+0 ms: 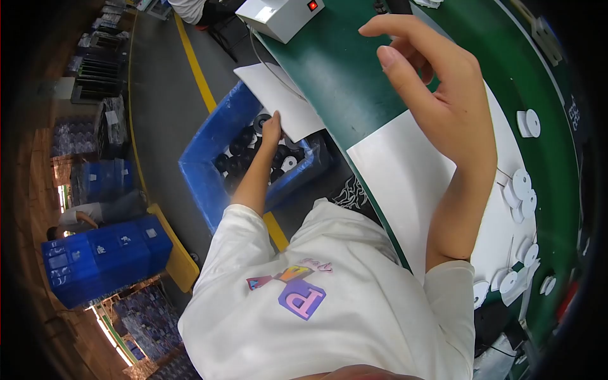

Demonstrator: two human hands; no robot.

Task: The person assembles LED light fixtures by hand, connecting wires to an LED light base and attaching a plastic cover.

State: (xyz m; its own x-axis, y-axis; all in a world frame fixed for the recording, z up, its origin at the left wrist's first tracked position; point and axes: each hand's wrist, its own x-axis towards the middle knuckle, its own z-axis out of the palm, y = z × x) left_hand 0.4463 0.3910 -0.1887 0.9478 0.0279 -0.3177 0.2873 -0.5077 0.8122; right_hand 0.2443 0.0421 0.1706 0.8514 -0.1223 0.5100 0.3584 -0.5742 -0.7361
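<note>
Left hand [271, 126]: fingers reach down into the blue crate [209, 145] beside the workbench, tips buried among the black round parts [244, 155] piled there; whether they are closed on one cannot be told, since the tips are hidden by the parts and by the edge of a white sheet [282, 101] that overhangs the crate. Left forearm runs straight down from the white T-shirt sleeve to the crate. A few pale round parts [288, 163] lie mixed in with the black ones near the crate's right wall. Right hand [437, 95]: raised above the bench, fingers loosely spread and slightly curled, thumb out, holding nothing visible; palm faces away from the camera. Beneath it, the green bench surface [342, 76], and a large white sheet [405, 183] covering the near part of the bench. White disc-shaped parts [522, 190] lie scattered along the right side of that sheet, some stacked, with one pair [527, 123] standing apart further up on the green. At the far end of the bench, a small grey box with a red button [282, 16]. Floor to the left: grey, with a yellow line [196, 69]; stacked blue crates [104, 256] further off, another person bent beside them.
</note>
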